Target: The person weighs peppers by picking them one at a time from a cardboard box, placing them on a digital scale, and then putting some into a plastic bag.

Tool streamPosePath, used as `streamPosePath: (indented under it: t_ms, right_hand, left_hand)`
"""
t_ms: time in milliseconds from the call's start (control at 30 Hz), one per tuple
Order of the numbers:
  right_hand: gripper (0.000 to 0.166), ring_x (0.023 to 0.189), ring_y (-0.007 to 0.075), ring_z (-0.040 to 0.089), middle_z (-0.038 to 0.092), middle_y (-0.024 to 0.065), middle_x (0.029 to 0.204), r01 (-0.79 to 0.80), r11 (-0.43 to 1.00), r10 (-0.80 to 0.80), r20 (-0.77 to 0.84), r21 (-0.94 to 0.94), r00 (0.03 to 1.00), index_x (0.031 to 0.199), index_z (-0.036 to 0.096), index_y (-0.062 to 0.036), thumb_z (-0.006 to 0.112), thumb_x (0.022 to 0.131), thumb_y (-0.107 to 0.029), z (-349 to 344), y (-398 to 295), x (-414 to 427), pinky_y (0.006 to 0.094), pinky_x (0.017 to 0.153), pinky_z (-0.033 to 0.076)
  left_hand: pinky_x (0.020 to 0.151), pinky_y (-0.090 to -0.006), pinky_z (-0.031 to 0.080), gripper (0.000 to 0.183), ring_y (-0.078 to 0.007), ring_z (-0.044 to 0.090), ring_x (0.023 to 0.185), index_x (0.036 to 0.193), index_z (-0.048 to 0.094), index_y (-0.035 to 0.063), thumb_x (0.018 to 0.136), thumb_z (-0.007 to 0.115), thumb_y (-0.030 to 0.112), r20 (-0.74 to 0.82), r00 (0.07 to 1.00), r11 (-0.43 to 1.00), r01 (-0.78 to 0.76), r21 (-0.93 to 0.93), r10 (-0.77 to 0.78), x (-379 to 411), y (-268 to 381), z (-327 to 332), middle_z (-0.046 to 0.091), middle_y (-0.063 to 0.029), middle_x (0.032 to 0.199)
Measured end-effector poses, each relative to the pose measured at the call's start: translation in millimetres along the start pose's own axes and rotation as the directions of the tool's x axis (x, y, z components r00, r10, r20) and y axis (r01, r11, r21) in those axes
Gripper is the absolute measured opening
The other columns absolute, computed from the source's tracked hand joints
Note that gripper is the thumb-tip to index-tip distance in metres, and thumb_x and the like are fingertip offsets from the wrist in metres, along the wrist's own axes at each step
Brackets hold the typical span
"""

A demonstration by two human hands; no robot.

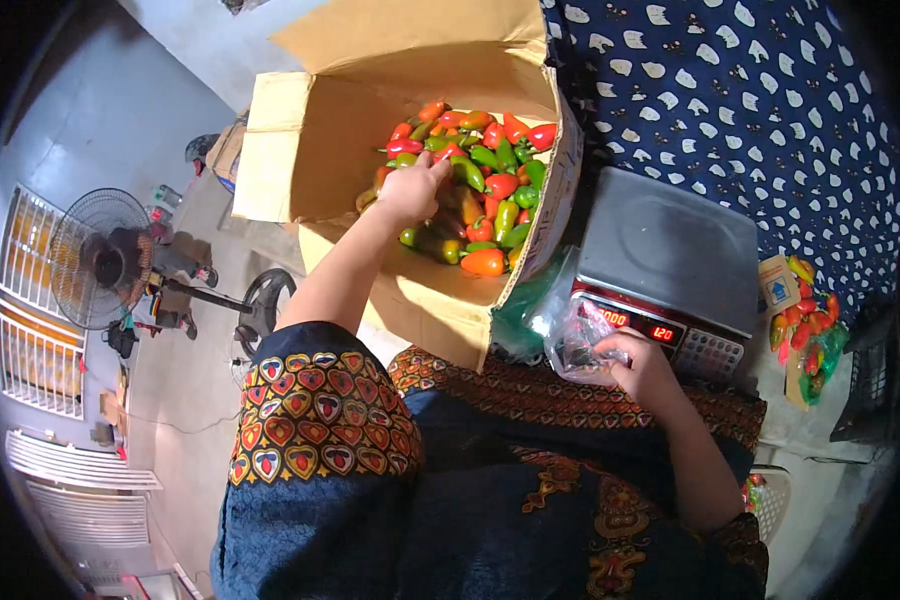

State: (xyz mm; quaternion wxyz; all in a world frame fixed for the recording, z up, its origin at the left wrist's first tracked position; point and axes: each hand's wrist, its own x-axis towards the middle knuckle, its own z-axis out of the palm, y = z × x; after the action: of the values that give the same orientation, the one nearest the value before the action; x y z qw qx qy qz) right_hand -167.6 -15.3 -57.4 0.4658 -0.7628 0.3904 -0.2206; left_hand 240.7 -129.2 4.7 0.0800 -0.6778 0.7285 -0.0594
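An open cardboard box (345, 142) stands before me, with many red, green and orange peppers (502, 185) inside. Over the pile, my left hand (411, 191) reaches in, its fingertips at a red pepper (448, 152); whether it grips the pepper cannot be told. My right hand (645, 371) pinches the edge of a clear plastic bag (579, 352). That bag hangs in front of a digital weighing scale (667, 251), partly covering its lit red display. Nothing rests on the scale's metal plate.
Green plastic (521, 326) lies between box and scale. Right of the scale are a small cardboard piece (778, 285), bagged peppers (802, 322) and a black crate (862, 382). Dark patterned cloth (690, 90) spreads behind. A pedestal fan (105, 259) stands at left.
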Motion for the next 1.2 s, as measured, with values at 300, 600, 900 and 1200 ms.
streamPosePath:
  t_ms: [300,600,900,1200]
  right_hand:
    - [0.024,0.085,0.0277,0.063,0.062,0.0122,0.093,0.066,0.997,-0.066,0.001,0.031,0.998,0.097,0.063,-0.0055,0.059,0.075,0.000,1.4,1.7,-4.4,0.0341,0.075,0.049]
    - [0.020,0.090,0.0293,0.061,0.062,0.0106,0.096,0.136,0.991,-0.137,0.030,0.019,0.990,0.095,0.062,-0.0058,0.056,0.076,-0.002,6.7,-2.9,-10.8,0.0385,0.079,0.048]
    - [0.017,0.090,0.0324,0.061,0.062,0.0114,0.096,0.180,0.967,-0.156,0.140,-0.180,0.978,0.091,0.063,-0.0063,0.056,0.076,-0.005,26.5,9.6,-12.9,0.0419,0.080,0.048]
    - [0.021,0.093,0.0311,0.063,0.065,0.0129,0.096,0.198,0.979,-0.187,0.185,-0.043,0.965,0.097,0.066,-0.0096,0.060,0.077,-0.012,25.0,17.5,-3.6,0.0409,0.083,0.048]
  left_hand:
    - [0.078,-0.0432,0.052,0.044,-0.0306,0.063,0.099,0.115,0.054,0.0139,0.074,0.068,0.021,-0.037,0.999,1.000,0.027,0.010,-0.026,-5.5,-9.9,-6.6,0.058,-0.0135,0.121]
    - [0.060,-0.0226,0.045,0.034,-0.0078,0.055,0.065,0.107,0.057,0.0084,0.081,0.064,0.030,-0.139,0.989,0.185,-0.128,-0.974,-0.052,-64.4,143.5,-142.7,0.061,-0.0022,0.082]
    - [0.071,-0.0358,0.049,0.056,-0.0285,0.065,0.076,0.105,0.065,0.0043,0.069,0.067,0.048,0.165,0.799,0.671,-0.351,-0.653,0.578,32.4,304.4,-29.9,0.067,-0.0186,0.084]
    - [0.096,-0.0469,0.040,0.086,-0.0372,0.042,0.121,0.135,0.037,0.0170,0.067,0.065,0.062,0.015,0.924,0.839,-0.341,-0.423,0.383,68.6,345.1,-21.2,0.043,-0.0150,0.131]
